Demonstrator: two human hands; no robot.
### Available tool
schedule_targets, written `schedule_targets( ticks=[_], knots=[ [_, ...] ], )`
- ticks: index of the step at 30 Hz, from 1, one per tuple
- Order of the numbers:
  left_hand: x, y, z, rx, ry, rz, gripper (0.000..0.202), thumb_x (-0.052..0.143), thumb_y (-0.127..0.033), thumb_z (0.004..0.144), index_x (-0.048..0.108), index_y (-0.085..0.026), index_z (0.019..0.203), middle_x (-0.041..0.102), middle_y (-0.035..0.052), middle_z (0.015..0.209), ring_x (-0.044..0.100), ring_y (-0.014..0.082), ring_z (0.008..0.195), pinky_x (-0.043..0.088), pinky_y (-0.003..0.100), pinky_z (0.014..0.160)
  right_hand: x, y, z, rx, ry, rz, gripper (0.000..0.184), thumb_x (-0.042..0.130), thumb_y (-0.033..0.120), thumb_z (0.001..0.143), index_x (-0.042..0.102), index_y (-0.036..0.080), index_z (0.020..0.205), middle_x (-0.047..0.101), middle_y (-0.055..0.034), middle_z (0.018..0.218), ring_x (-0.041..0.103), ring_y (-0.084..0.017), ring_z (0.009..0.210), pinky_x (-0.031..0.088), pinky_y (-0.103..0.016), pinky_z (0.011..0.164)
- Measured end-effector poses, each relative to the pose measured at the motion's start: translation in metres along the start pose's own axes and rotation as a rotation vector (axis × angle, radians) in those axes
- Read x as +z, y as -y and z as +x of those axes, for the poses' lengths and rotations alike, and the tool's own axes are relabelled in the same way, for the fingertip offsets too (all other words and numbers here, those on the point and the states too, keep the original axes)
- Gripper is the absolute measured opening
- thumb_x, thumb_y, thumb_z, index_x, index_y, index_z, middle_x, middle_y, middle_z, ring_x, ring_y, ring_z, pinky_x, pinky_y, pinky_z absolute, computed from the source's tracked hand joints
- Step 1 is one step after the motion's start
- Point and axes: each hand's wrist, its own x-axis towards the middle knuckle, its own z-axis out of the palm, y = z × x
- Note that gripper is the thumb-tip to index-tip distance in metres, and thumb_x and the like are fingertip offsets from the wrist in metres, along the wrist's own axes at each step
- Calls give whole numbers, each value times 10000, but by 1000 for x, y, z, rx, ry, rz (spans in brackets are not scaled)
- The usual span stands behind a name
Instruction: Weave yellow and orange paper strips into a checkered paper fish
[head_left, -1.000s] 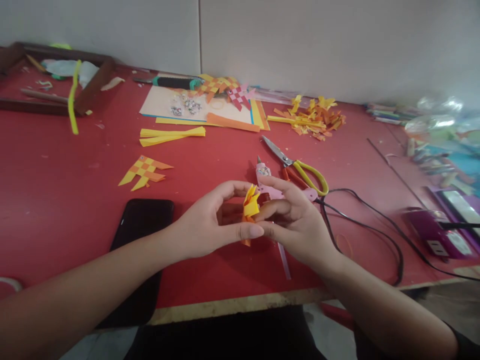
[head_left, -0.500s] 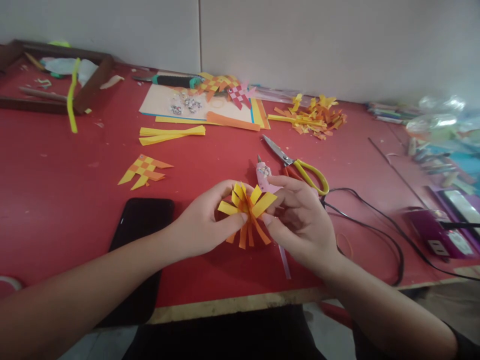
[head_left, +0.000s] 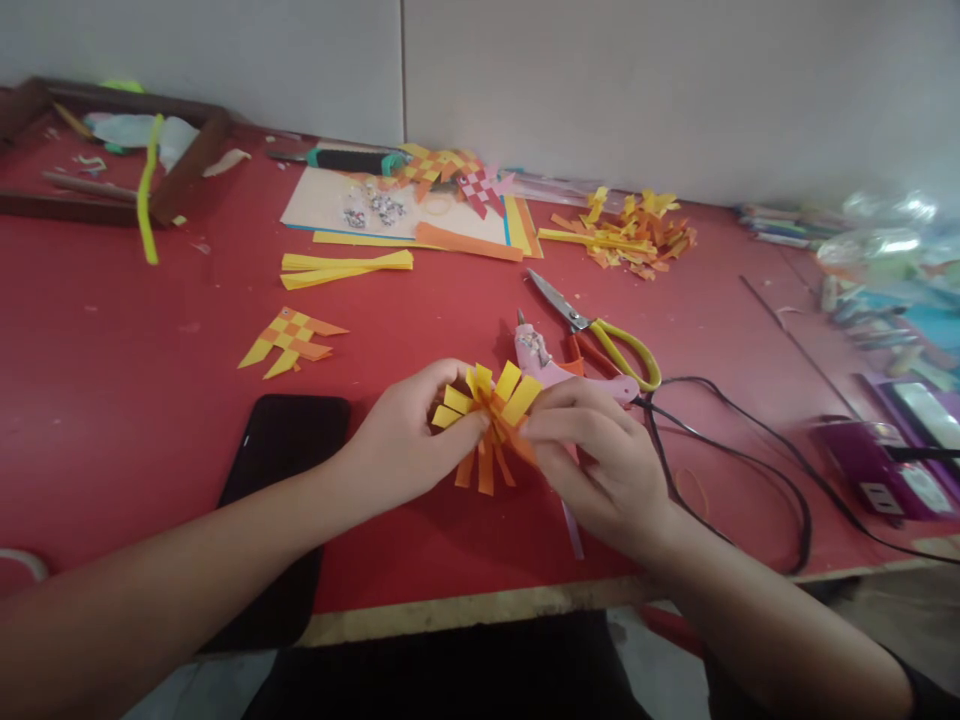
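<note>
Between my two hands is a bundle of woven paper strips [head_left: 485,468], yellow ends fanning up and orange ends hanging down. My left hand [head_left: 420,425] pinches its middle, thumb in front. At its right side, the thumb and fingertips of my right hand [head_left: 600,455] are closed on an orange strip. A pink glue gun [head_left: 541,362] lies just behind my right hand, partly covered by it. Scissors [head_left: 592,325] with yellow and orange handles rest beyond. A finished woven paper fish [head_left: 291,340] in yellow and orange lies to the left of my hands.
A black phone [head_left: 289,450] lies under my left forearm. Yellow strips [head_left: 345,265] and a pile of paper scraps [head_left: 637,235] lie farther back. The glue gun's black cable [head_left: 750,465] loops at right, near a purple power socket box [head_left: 874,470]. A wooden frame [head_left: 187,165] stands at back left.
My right hand's fingers have closed in from a looser, spread pose onto an orange strip at the right. More of the glue gun shows. My left hand keeps its pinch.
</note>
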Motion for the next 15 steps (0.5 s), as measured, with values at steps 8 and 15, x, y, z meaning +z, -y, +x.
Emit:
schedule_targets(
  ticks=[8,15],
  knots=[
    [0,-1,1,-75,-22,-70,164,603,-215,828,548,-218,983,601,6,999,605,173,950,504,278,771,1,-5,0,94,-2,-121,269,510,56,845,716,228,862,626,-25,797,617,-142,720,522,-296,642],
    [0,-2,4,-237,44,-425,145,642,-290,822,536,-192,813,590,-18,842,652,170,852,580,347,811,-10,-11,4,141,-3,-145,270,517,65,846,675,240,978,669,-44,904,639,-188,870,520,-348,762]
  ],
)
